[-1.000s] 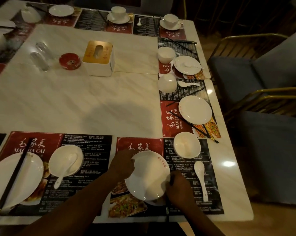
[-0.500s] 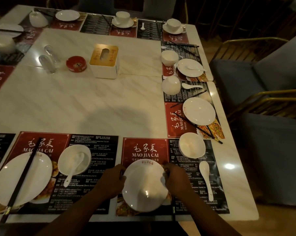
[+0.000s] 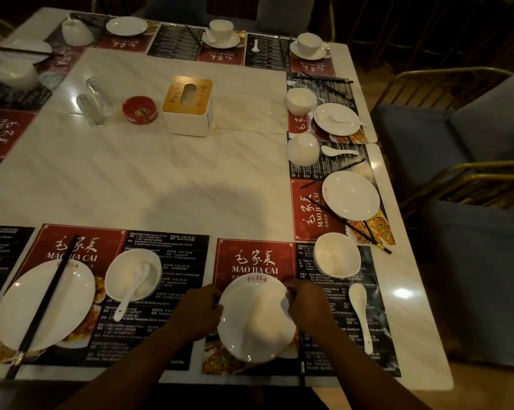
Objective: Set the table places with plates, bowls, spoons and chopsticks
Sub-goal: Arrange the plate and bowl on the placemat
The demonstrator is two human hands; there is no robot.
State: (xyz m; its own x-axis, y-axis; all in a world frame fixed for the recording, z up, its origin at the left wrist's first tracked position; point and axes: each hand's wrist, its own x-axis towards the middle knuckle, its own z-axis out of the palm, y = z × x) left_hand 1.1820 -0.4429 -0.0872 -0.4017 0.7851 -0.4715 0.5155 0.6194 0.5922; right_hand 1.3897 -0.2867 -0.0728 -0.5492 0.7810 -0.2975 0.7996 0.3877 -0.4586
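A white plate (image 3: pixel 255 319) with a red logo lies on the red and black placemat (image 3: pixel 254 261) at the near edge. My left hand (image 3: pixel 198 313) grips its left rim and my right hand (image 3: pixel 304 306) pinches its right rim. Right of the plate stand a white bowl (image 3: pixel 337 255) and a white spoon (image 3: pixel 360 313). The place to the left has a plate (image 3: pixel 45 306) with black chopsticks (image 3: pixel 44 306) across it and a bowl (image 3: pixel 133 275) holding a spoon.
On the right side are two more places with plates (image 3: pixel 350 195), bowls (image 3: pixel 303 149), spoons and chopsticks. A tissue box (image 3: pixel 187 106), a red ashtray (image 3: pixel 139 109) and two glasses (image 3: pixel 91 109) stand mid-table. Blue chairs (image 3: pixel 457 137) stand to the right.
The plate went from tilted and turned in my hands to lying flat on the placemat, its logo at the far rim. Both hands moved to its left and right rims.
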